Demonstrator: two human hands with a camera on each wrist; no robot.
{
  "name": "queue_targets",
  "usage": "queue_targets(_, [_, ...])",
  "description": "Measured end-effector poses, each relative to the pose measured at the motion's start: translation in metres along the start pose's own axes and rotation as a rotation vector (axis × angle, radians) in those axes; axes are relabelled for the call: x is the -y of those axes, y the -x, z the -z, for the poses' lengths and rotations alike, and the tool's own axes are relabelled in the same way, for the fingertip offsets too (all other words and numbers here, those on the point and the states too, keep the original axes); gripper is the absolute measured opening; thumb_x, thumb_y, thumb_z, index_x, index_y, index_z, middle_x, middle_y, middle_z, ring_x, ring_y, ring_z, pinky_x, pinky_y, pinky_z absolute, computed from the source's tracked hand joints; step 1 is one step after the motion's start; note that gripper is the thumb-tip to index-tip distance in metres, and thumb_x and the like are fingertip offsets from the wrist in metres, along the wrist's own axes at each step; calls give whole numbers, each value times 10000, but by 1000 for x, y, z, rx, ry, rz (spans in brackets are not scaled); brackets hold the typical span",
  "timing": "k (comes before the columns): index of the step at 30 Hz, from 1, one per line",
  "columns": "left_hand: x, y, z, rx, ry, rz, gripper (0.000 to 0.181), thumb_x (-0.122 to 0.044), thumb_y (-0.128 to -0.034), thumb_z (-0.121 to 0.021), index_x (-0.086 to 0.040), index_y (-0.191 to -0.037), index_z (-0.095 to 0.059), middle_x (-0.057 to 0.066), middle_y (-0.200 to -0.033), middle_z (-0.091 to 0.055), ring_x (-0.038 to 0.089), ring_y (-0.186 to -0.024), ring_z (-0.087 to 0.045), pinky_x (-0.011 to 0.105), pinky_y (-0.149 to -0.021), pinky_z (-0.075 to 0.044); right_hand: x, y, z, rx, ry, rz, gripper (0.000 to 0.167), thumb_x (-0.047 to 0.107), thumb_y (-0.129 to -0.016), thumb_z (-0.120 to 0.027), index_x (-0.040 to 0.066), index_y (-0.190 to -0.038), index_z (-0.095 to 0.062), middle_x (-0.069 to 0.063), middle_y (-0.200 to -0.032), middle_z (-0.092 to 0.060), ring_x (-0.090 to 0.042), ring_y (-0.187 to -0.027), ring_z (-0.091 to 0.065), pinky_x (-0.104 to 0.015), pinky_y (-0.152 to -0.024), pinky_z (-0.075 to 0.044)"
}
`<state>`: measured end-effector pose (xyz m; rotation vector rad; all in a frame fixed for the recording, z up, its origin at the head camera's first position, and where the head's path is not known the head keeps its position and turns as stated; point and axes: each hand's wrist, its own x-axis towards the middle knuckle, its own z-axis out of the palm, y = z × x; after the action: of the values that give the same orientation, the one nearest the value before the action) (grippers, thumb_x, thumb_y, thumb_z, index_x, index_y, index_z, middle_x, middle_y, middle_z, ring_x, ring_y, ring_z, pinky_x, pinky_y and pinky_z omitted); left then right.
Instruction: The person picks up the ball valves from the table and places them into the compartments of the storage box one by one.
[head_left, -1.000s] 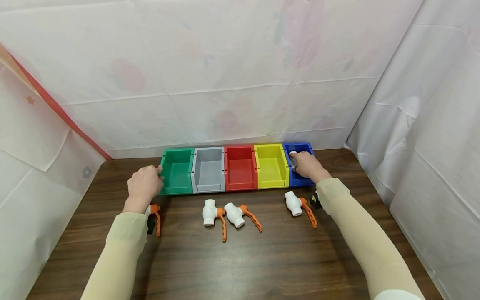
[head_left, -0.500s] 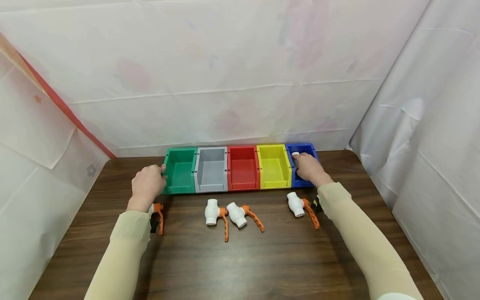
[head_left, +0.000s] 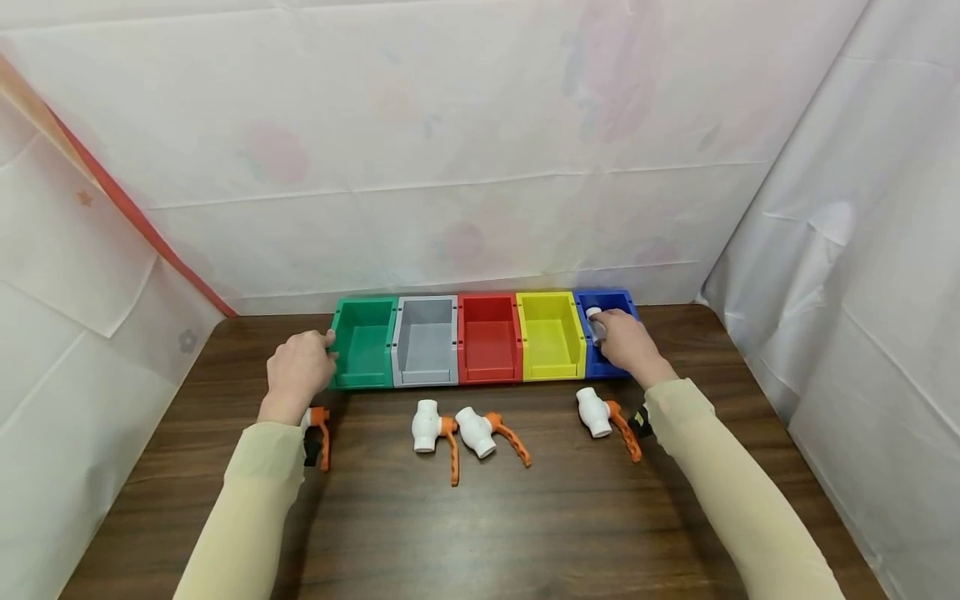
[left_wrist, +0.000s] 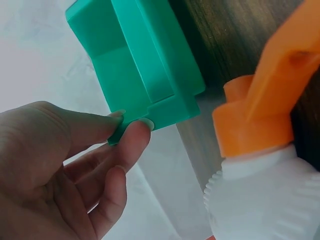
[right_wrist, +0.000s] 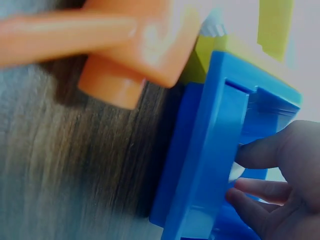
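My left hand (head_left: 300,371) pinches the side wall of the green bin (left_wrist: 150,65) between thumb and fingertips. My right hand (head_left: 630,340) reaches into the blue bin (right_wrist: 210,140). Its thumb and fingers pinch what looks like a small bottle (head_left: 597,327) with a white cap and a clear body; in the right wrist view only a pale sliver of it (right_wrist: 236,171) shows. Under the left wrist lies a white ball valve with an orange lever (head_left: 321,433), partly hidden. Another white valve (head_left: 595,412) with an orange lever lies near the right wrist.
Grey (head_left: 425,375), red (head_left: 489,372) and yellow (head_left: 553,371) bins stand between the green and blue ones in one row. Two more valves, one (head_left: 426,427) beside the other (head_left: 476,432), lie in front on the wooden table (head_left: 480,533). White cloth (head_left: 465,167) hangs behind.
The head view has shifted slightly, so the bins appear a little further right. My right hand has drawn back slightly, and more of the bottle shows. My left hand stays on the green bin.
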<state>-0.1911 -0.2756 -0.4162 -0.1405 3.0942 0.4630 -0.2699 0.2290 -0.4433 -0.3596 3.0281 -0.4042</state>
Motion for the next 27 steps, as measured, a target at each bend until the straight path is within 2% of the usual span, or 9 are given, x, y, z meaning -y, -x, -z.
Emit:
queue_targets(5, [-2, 0, -1, -9, 0, 1, 456, -136, -975, -623, -27, -1412, -550, 302, -1309, -574, 322, -604, -576, 380, -449, -416, -6, 9, 1, -43, -70, 17, 414, 37, -922, -654, 2, -1332, -611, -261, -1338, -562, -440, -1235, -512, -604, -1007, -407])
queue_targets(8, [-2, 0, -1, -6, -6, -8, 441, -133, -974, -622, -9, -1393, -566, 307, -1295, -582, 312, -590, -569, 378, -445, -412, -8, 17, 0, -58, -110, 15, 386, 83, -939, -663, 10, -1316, -624, -232, -1233, -619, -395, -1082, -577, -566, -925, -470])
queue_targets(12, [-4, 2, -2, 7, -7, -8, 453, -131, -974, -620, -9, -1405, -550, 297, -1325, -564, 297, -575, -559, 373, -444, -405, -8, 30, -1, -82, -156, 17, 352, 148, -955, -661, 43, -1291, -651, -190, -1127, -655, -323, -925, -581, -510, -841, -503])
queue_targets(17, [-5, 4, -3, 4, 3, 2, 472, -131, -976, -618, -21, -1426, -526, 297, -1340, -552, 300, -589, -560, 373, -453, -407, -9, 46, 1, -125, -201, 86, 306, 178, -964, -664, 53, -1243, -682, -173, -1161, -677, -316, -960, -623, -506, -843, -511])
queue_targets(22, [-7, 3, -3, -15, 8, -9, 446, -133, -974, -621, -14, -1399, -562, 313, -1283, -587, 304, -574, -550, 377, -449, -406, -11, 63, 2, -144, -229, 147, 284, 161, -967, -670, 49, -1227, -691, -144, -1141, -682, -266, -827, -574, -435, -747, -488])
queue_targets(25, [-7, 2, -3, -17, 6, -6, 448, -134, -975, -619, -13, -1402, -556, 302, -1300, -581, 299, -569, -547, 375, -445, -406, -10, 71, 3, -158, -244, 180, 289, 151, -963, -675, 50, -1234, -690, -153, -1167, -670, -281, -855, -589, -454, -760, -497])
queue_targets(27, [-7, 3, -3, -11, 3, -4, 462, -134, -978, -616, -16, -1418, -537, 296, -1325, -566, 296, -571, -546, 372, -444, -403, -9, 76, 4, -164, -248, 204, 293, 149, -960, -681, 56, -1238, -687, -154, -1205, -662, -309, -954, -623, -495, -822, -513])
